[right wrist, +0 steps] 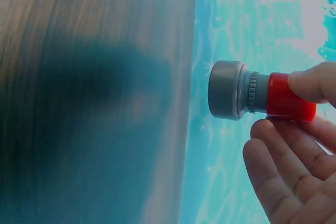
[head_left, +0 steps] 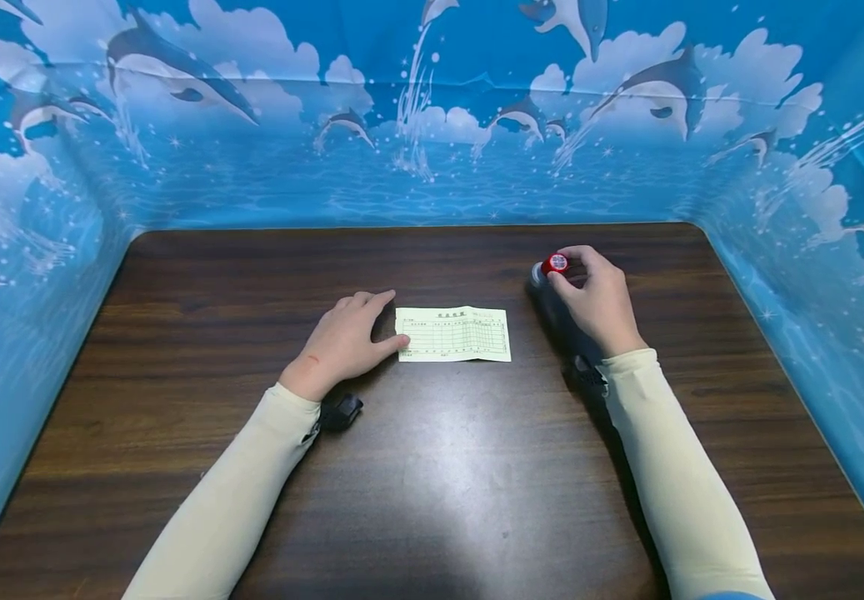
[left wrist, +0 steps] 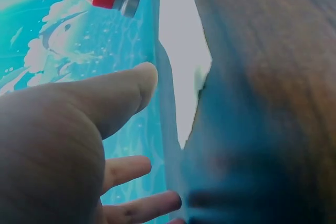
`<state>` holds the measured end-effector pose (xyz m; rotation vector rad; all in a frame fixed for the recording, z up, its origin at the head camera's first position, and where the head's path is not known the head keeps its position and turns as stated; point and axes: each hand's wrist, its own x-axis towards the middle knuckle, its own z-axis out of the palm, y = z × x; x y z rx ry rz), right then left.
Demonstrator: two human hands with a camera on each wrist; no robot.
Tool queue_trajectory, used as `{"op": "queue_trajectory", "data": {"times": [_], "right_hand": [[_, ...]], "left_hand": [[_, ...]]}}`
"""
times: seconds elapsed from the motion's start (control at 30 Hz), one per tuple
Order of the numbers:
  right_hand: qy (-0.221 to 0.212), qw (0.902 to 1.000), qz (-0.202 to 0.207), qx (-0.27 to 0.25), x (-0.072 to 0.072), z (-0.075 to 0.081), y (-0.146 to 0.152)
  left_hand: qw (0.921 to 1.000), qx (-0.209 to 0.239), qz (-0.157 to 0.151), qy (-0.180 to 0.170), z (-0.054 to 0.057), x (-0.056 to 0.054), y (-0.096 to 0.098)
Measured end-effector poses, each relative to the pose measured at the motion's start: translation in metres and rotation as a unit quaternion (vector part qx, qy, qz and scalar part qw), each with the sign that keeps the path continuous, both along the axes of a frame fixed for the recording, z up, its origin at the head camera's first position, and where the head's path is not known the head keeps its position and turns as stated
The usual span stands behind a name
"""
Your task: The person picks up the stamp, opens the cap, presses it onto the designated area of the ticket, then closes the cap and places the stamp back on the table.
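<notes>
My right hand (head_left: 595, 298) pinches the red end of a small round stamp (head_left: 555, 265) between thumb and fingers, near the back right of the table. In the right wrist view the grey end of the stamp (right wrist: 228, 90) points toward the tabletop, with a gap between them. A pale printed slip (head_left: 452, 335), creased and ruled like a receipt, lies mid-table. Beside its left edge my left hand (head_left: 345, 340) has its fingers spread and holds nothing. The left thumb (left wrist: 126, 90) overlaps the slip's left edge in the head view.
The dark wooden table (head_left: 417, 467) is bordered at the back and sides by a blue dolphin-print cloth (head_left: 417, 175). A small black camera (head_left: 342, 412) sits at the left wrist, and another is partly seen at the right wrist.
</notes>
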<state>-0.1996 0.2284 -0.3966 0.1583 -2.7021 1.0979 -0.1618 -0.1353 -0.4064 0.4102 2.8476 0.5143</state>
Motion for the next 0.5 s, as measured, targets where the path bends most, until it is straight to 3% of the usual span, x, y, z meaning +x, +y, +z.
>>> {"op": "queue_trajectory", "data": {"times": [0.3,0.5], "right_hand": [[-0.005,0.9987,0.026,-0.043,0.005,0.005,-0.015],[-0.008,0.9955,0.055,-0.077,0.006,0.004,-0.028]], "left_hand": [[0.9992,0.036,0.007,0.015,0.018,-0.006,0.004],[0.9974,0.059,-0.008,0.040,0.031,-0.010,0.017]]}}
